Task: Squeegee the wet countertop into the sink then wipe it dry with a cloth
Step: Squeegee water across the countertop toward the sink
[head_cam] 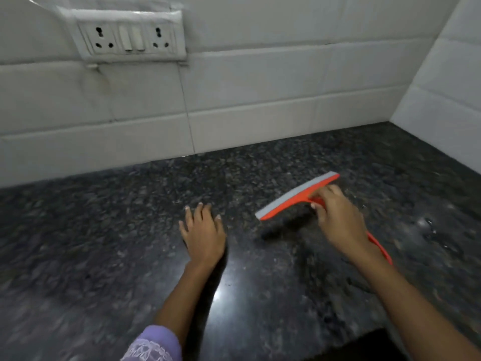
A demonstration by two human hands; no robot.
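A dark speckled granite countertop (104, 243) fills the lower part of the view. My right hand (338, 217) grips the neck of an orange squeegee (289, 201) whose grey rubber blade points toward the back wall; the blade sits just above or on the stone, and I cannot tell which. Its orange handle end (380, 247) pokes out behind my wrist. My left hand (204, 231) rests flat on the counter with fingers spread, left of the blade. Small water drops (429, 227) glisten on the right. No sink or cloth is in view.
White tiled walls (260, 95) meet at a corner on the right. A white socket and switch panel (130, 37) hangs on the back wall at upper left. The counter's front edge shows at bottom right (374, 334).
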